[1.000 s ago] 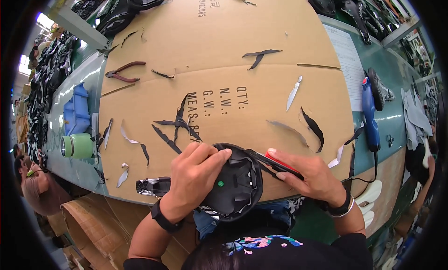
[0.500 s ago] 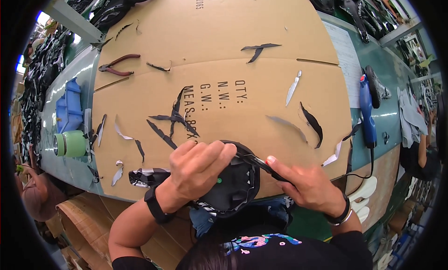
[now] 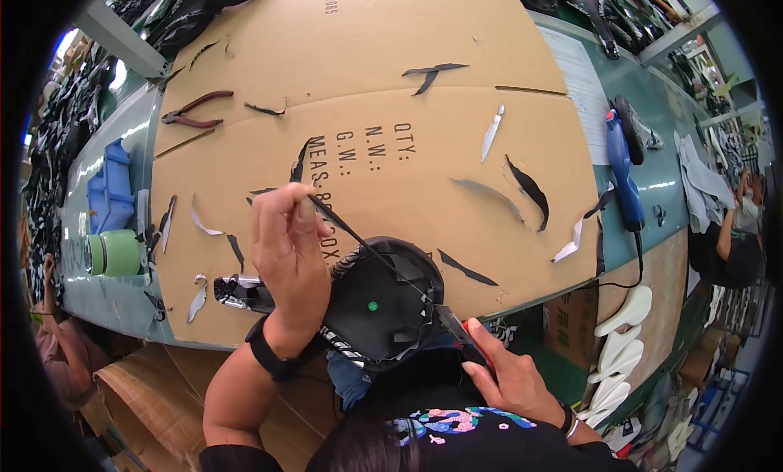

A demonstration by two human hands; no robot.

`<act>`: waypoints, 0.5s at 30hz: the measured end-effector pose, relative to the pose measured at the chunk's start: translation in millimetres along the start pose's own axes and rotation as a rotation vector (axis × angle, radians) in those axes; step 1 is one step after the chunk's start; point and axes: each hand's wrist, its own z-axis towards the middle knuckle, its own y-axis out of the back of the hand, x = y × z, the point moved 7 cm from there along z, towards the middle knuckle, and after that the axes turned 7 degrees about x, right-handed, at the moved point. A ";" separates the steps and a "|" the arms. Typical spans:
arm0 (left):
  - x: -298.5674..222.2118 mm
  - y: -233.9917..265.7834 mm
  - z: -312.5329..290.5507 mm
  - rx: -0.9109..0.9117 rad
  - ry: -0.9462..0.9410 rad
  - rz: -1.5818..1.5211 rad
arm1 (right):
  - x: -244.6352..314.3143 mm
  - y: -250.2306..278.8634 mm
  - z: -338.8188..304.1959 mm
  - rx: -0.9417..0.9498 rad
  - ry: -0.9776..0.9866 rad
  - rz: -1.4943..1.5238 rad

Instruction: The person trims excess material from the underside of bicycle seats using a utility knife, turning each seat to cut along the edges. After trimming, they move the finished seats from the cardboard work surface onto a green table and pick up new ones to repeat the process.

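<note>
Cardboard-covered bench [image 3: 391,56], scattered trimmings, pliers [image 3: 194,110], left hand [image 3: 287,252] pinching strip [image 3: 359,242], right hand [image 3: 510,378] gripping cutter [image 3: 458,333]

Flattened brown cardboard carton [image 3: 375,89] covering the table

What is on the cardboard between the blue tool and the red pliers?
In the head view, between the blue tool and the red pliers, the cardboard carries scattered black and white trimmed strips.

Left hand [image 3: 287,252] pinches a thin dark strip [image 3: 359,242] pulled taut off a black shoe upper [image 3: 383,309], right hand [image 3: 510,378] grips a red-handled knife [image 3: 458,335] at its edge, over a cardboard-covered surface [image 3: 383,81] littered with dark offcuts, pliers [image 3: 196,109] and green tape roll [image 3: 114,253] at left.
</note>
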 end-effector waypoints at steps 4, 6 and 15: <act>16.2 -9.1 4.6 0.097 0.273 -0.333 | 4.4 9.4 6.8 -0.015 0.010 -0.204; 6.3 -5.3 5.6 0.508 0.228 -0.037 | 3.2 19.5 24.6 -0.034 0.047 -0.242; 18.0 4.4 -45.1 0.623 0.829 -0.364 | -2.1 14.7 67.7 0.006 0.373 -0.069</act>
